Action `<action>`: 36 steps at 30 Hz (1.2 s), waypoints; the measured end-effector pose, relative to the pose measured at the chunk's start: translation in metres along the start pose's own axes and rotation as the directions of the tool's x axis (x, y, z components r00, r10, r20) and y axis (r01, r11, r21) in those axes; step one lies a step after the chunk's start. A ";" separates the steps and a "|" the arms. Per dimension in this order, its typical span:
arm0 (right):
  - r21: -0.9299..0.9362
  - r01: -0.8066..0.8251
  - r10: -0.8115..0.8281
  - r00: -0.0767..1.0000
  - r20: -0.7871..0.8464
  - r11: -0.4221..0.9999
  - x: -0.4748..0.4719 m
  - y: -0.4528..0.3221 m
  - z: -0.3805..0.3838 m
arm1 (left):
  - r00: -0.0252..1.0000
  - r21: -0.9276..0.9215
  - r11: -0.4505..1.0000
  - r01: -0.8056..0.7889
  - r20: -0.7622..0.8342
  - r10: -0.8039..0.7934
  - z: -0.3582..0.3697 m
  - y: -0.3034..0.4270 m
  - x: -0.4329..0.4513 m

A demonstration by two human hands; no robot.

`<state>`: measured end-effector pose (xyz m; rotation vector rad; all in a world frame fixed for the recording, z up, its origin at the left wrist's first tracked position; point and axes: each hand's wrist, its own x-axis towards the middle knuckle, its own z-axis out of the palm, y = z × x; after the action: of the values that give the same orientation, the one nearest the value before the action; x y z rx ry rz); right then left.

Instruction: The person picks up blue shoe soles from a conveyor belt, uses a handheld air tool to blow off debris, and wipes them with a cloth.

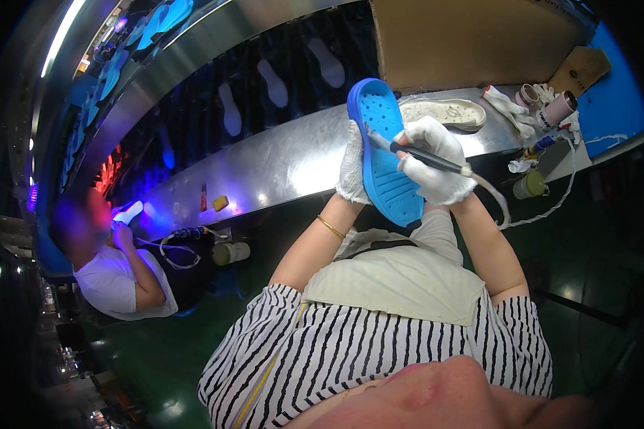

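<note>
A blue foam shoe sole [394,187] with a raised rim, small holes and grooves is held in front of my body, tilted lengthwise. My left hand [353,167], in a white knit glove, grips its left edge. Also gloved, my right hand [437,153] holds a black-handled brush [428,159] fed by a pale hose, with bare fingertips showing at the handle. The brush tip meets the inside of the sole near its middle. Beyond my right hand, an off-white shoe sole [464,115] rests on the metal bench.
A metal bench edge [268,161] runs before a dark conveyor belt [295,53] carrying several insoles. A cardboard box [477,43] stands behind; gloves [510,110], pink cups [560,109] and a jar [530,186] are at right. A co-worker [118,273] sits at left.
</note>
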<state>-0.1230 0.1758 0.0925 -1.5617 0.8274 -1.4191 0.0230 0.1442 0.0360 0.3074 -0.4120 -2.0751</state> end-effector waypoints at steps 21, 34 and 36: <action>-0.283 0.034 -0.003 0.994 0.111 0.958 -0.016 0.003 0.001 | 0.976 0.182 0.968 -0.171 -0.107 0.192 -0.002 0.027 0.015; 0.112 -0.192 0.203 0.975 -0.090 0.975 0.000 0.003 -0.027 | 0.997 -0.226 0.973 -0.050 0.054 0.064 0.040 0.013 -0.007; 0.060 -0.117 0.122 0.987 -0.101 0.991 -0.003 0.005 -0.021 | 0.966 -0.343 0.939 0.040 0.253 0.051 0.025 0.013 0.007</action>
<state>-0.1438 0.1733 0.0866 -1.3837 0.9220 -1.4336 0.0204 0.1355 0.0638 -0.1774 -0.1928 -2.1426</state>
